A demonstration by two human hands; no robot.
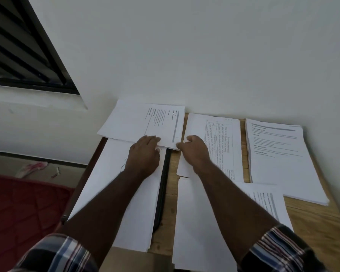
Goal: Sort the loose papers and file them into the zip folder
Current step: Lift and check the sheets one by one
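A wooden table (312,218) is standing against a white wall (185,55), carrying several paper piles. The thickest stack (283,163) is lying at the right, a table-printed sheet (220,142) beside it, another pile (196,222) nearest the person. At the left, blank sheets (126,193) are covering the dark zip folder (162,193), whose edge is showing along their right side. A printed bundle (145,122) is lying at the far left end; the left hand (143,154) is curling onto its near edge, the right hand (194,150) is pinching its corner.
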